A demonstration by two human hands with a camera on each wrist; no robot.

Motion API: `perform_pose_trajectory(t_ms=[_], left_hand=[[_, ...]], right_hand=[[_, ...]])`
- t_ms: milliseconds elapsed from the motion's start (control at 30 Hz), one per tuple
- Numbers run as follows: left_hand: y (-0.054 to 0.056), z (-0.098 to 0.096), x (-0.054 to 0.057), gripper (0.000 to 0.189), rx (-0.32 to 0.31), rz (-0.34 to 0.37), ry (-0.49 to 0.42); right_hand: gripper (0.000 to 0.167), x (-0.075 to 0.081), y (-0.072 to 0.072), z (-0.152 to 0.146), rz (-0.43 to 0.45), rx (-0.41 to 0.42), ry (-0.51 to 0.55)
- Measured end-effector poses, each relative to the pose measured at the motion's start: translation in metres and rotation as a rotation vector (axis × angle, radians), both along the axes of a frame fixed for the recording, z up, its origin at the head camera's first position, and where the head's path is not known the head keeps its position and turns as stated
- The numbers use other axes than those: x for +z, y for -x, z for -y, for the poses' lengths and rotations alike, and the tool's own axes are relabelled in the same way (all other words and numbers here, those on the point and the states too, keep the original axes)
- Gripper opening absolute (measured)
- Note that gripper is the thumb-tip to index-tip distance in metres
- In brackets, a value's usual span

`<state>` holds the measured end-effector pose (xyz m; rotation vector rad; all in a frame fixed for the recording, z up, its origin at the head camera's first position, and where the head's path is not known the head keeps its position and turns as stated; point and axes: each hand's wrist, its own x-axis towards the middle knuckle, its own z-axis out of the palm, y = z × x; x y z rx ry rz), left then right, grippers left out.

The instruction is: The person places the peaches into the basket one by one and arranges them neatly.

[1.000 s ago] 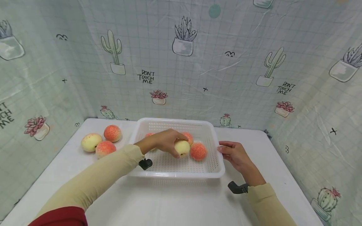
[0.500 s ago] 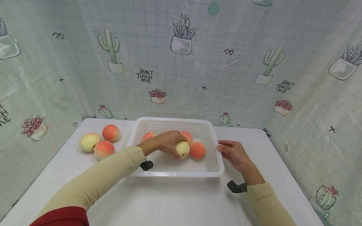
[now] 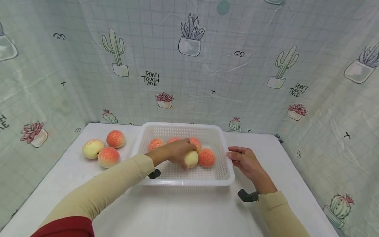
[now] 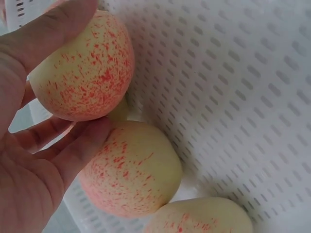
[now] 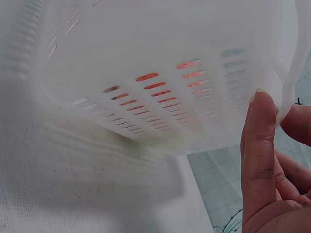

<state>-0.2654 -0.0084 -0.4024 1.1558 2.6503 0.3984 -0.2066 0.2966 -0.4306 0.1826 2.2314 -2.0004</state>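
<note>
Inside the white plastic basket point(image 3: 189, 182), my left hand point(image 3: 179, 152) has its thumb and fingers around a yellow peach point(image 3: 191, 159) with red speckles. From the left wrist view, the thumb lies over that peach point(image 4: 92, 68) and the fingers under it, their tips against a second peach point(image 4: 133, 170). A red peach point(image 3: 206, 157) sits just right of the held one, another point(image 3: 195, 143) behind it. My right hand point(image 3: 247, 163) pinches the basket's right rim between thumb and fingers; the right wrist view shows the fingers point(image 5: 260, 150) on the outer wall.
More red peaches point(image 3: 156, 144) lie along the basket's back left, partly behind my left hand. Outside it, on the white table point(image 3: 183, 210), a yellow peach point(image 3: 93, 148) and two red ones point(image 3: 115, 139) are grouped at the left. A patterned cloth point(image 3: 189, 75) hangs behind.
My left hand has shifted slightly, uncovering more of the red peaches at the basket's back left. The held peach stays at nearly the same spot. My right hand keeps its grip on the rim.
</note>
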Motion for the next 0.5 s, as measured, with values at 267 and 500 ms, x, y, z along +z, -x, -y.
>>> perform_pose_trajectory(t_ms=[267,500], left_hand=[[-0.0030,-0.0058,-0.0079,0.078,0.033,-0.050,0.108],[-0.0022,-0.0056,-0.0076,0.078,0.012,-0.076,0.110]], right_hand=[[0.052,0.0012,-0.0016,0.0009,-0.015,0.012,-0.010],[0.051,0.0007,-0.0015,0.0015,-0.009,0.003,-0.018]])
